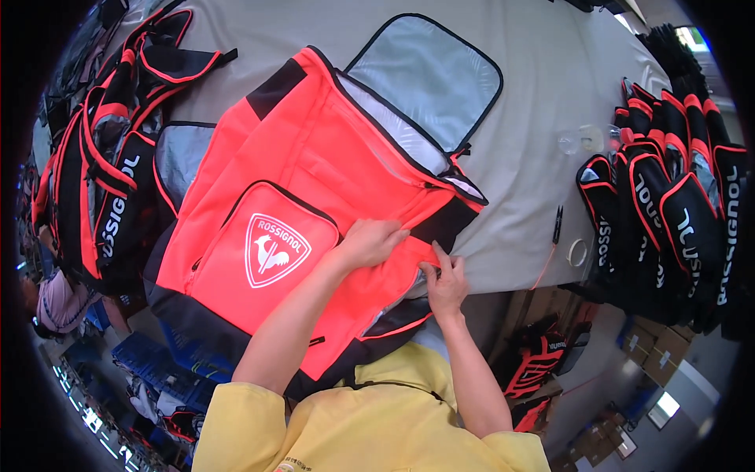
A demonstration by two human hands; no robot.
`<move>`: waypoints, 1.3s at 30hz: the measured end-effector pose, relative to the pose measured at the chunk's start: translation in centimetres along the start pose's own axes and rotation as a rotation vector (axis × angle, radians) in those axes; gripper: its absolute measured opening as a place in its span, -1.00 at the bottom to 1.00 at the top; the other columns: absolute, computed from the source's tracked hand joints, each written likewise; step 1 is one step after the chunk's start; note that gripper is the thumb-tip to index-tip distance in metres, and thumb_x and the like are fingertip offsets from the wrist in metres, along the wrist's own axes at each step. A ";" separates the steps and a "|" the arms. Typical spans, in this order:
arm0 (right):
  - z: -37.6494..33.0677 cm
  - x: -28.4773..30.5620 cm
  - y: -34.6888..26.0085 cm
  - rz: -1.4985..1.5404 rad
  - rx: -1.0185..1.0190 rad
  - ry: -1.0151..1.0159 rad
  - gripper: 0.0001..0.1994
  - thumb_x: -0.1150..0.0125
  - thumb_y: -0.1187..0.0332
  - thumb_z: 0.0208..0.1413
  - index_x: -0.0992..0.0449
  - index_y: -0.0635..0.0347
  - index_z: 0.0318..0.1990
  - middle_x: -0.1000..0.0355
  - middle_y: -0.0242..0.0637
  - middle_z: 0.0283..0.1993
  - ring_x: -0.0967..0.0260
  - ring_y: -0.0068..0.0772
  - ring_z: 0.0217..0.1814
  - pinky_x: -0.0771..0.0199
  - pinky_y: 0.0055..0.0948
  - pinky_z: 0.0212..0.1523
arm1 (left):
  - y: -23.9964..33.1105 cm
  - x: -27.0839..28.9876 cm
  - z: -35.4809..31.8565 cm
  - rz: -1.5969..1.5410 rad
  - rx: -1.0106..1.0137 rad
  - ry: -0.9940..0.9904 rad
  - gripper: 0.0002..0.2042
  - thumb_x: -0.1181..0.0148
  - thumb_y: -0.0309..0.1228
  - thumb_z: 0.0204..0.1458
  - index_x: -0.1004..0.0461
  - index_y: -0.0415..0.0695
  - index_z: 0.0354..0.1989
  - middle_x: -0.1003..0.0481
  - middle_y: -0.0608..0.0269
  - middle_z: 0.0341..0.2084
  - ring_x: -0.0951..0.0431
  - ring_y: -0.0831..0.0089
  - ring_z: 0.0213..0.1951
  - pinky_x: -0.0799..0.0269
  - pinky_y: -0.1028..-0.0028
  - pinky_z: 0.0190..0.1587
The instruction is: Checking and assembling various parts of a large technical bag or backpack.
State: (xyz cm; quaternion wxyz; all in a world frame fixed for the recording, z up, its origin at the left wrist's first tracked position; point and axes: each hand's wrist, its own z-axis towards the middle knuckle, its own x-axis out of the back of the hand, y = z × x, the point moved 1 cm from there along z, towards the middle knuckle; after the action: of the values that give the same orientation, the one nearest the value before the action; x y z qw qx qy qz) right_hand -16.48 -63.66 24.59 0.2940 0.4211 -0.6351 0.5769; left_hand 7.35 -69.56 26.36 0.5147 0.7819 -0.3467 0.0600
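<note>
A large red-and-black backpack (263,149) lies on the table in front of me, its top tilted away to the right. The grey-lined lid (429,82) is folded back, so the white lining at the mouth shows. On its front is a zipped pocket (216,275) with a white shield emblem. My left hand (370,242), fingers curled, grips the red fabric right of that pocket. Close by, my right hand (447,285) holds the bag's side edge between thumb and fingers, beside an opening along that side. The fingertips' exact hold is partly hidden.
Similar black-and-red bags (118,181) crowd the table's left side. Several narrow black-and-red bags (653,204) stand at the right. Between lie a black pen (557,226), a tape roll (577,252) and a clear bottle (602,139). Cardboard boxes (657,350) sit on the floor.
</note>
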 end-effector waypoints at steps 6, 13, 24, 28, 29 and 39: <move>-0.4 -1.4 0.3 -0.061 0.045 0.084 -0.46 -0.37 -0.12 0.21 -0.55 -0.35 0.33 -0.39 -0.26 -0.14 -0.51 -0.09 -0.21 -0.54 -0.08 -0.33 | -1.4 -0.7 0.0 0.044 -0.047 -0.038 -0.63 -0.02 -0.09 0.40 -0.57 -0.18 -0.15 -0.62 -0.20 -0.28 -0.63 -0.20 -0.16 -0.48 -0.08 -0.08; 0.2 0.2 -0.4 -0.089 0.027 -0.006 -0.48 -0.26 -0.12 0.33 -0.48 -0.30 0.38 -0.45 -0.13 -0.04 -0.54 0.15 -0.08 -0.57 0.03 -0.15 | -0.1 -0.6 -0.9 0.056 -0.039 0.099 -0.56 -0.07 0.02 0.39 -0.56 -0.18 -0.08 -0.64 -0.14 -0.23 -0.65 -0.13 -0.12 -0.52 -0.01 -0.07; -1.8 1.7 5.3 0.637 -0.042 -0.093 -0.54 -0.32 0.18 0.37 -0.51 0.21 0.31 -0.54 -0.13 -0.21 -0.53 -0.11 -0.24 -0.54 -0.16 -0.16 | 4.2 2.6 -33.9 0.205 0.192 1.168 -0.79 -0.18 -0.45 0.36 -0.59 -0.29 0.05 -0.65 -0.08 -0.13 -0.70 0.07 -0.10 -0.58 0.28 0.00; -5.8 2.5 4.9 0.407 0.181 0.136 -0.77 -0.32 0.31 0.33 -0.63 0.15 0.06 -0.58 -0.13 -0.16 -0.59 -0.06 -0.19 -0.57 -0.16 -0.16 | 0.5 -4.9 -45.2 -0.187 0.558 1.301 -0.70 -0.05 -0.26 0.49 -0.60 -0.20 0.10 -0.65 0.22 -0.16 -0.67 0.47 -0.14 -0.54 0.51 -0.12; -6.4 3.2 2.7 0.445 0.224 0.093 -0.79 -0.32 0.32 0.32 -0.65 0.13 0.03 -0.58 -0.14 -0.15 -0.59 -0.03 -0.16 -0.57 -0.14 -0.14 | -0.8 -7.6 -46.0 -0.392 0.596 1.331 -0.67 -0.01 -0.21 0.51 -0.57 -0.19 0.13 -0.64 0.24 -0.17 -0.67 0.47 -0.15 -0.55 0.50 -0.13; -6.3 0.0 -2.6 0.177 0.363 0.005 -0.70 -0.41 0.13 0.26 -0.62 0.12 -0.03 -0.54 -0.09 -0.11 -0.60 0.16 -0.14 -0.62 0.04 -0.16 | 1.9 -13.1 -39.4 -0.435 0.431 1.127 -0.66 -0.04 -0.26 0.50 -0.45 -0.28 0.21 -0.60 0.24 -0.18 -0.60 0.49 -0.19 -0.57 0.45 -0.12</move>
State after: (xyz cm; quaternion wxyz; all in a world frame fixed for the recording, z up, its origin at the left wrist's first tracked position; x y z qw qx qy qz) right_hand -14.91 -57.44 26.89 0.1628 0.4083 -0.5545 0.7066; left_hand 6.77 -30.37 40.14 0.4498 0.7688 0.1633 0.4242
